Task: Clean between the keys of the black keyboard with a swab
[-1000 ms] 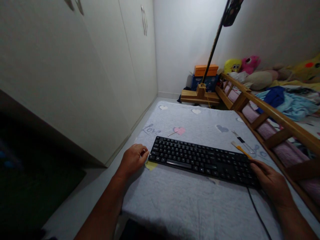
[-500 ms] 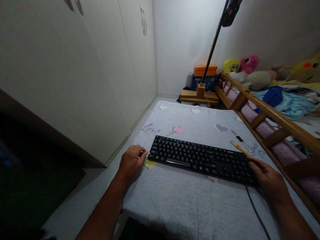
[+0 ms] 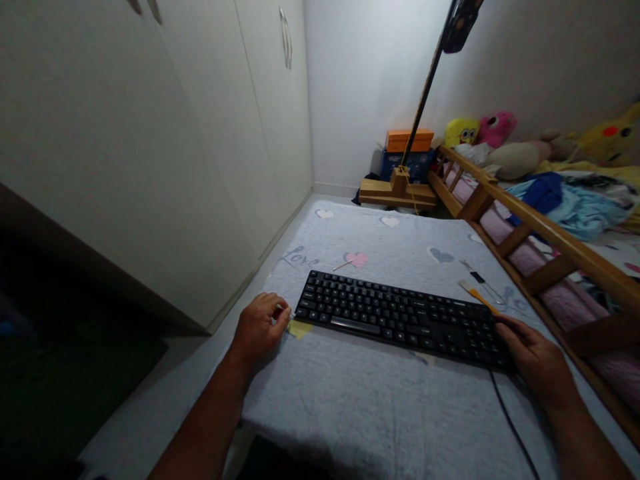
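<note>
A black keyboard (image 3: 400,317) lies at a slant across the cloth-covered table, its cable running toward me from the right part. My right hand (image 3: 537,360) is closed around the keyboard's right end, thumb on top. At the opposite end, my left hand (image 3: 263,327) pinches a thin cotton swab (image 3: 293,314), whose white tip shows by the keyboard's left edge; most of it is hidden by the fingers. Another cotton swab (image 3: 343,265) lies behind the keyboard. Near the right end are a brush with a yellow handle (image 3: 479,297) and a wire tool with a black grip (image 3: 477,277).
A pale patterned cloth (image 3: 370,407) covers the table. White wardrobe doors (image 3: 200,167) stand along the left, and a wooden bed rail (image 3: 555,227) runs along the right. Behind the table, a black pole (image 3: 425,93) rises from a wooden base (image 3: 397,192) beside stacked boxes (image 3: 409,141).
My left hand has shifted very slightly, with the swab's tip a little lower at the keyboard's left edge. The keyboard and my right hand stay in place.
</note>
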`<state>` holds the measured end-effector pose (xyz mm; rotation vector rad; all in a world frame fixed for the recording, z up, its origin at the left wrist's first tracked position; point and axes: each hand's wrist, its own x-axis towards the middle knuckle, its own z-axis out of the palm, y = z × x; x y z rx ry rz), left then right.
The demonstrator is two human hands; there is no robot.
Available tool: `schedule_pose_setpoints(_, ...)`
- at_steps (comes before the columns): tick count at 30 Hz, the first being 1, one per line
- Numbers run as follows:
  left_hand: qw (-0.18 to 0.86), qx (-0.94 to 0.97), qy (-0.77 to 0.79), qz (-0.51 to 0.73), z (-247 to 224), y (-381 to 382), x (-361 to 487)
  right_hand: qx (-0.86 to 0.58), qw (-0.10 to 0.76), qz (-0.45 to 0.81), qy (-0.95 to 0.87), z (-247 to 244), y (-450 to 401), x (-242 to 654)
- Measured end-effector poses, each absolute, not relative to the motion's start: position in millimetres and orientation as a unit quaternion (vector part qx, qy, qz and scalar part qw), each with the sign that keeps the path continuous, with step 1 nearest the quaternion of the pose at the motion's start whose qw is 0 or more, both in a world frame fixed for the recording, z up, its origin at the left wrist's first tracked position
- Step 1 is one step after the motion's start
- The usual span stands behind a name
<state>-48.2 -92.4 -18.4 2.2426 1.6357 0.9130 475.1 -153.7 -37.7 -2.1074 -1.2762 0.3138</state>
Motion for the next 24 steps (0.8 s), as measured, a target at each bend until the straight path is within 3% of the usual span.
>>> schedule_pose_setpoints(24,0.098,0.786,0.515,0.327,-25,-92,-43,-0.779,0.334,0.062,-0.528,-51,-153,485)
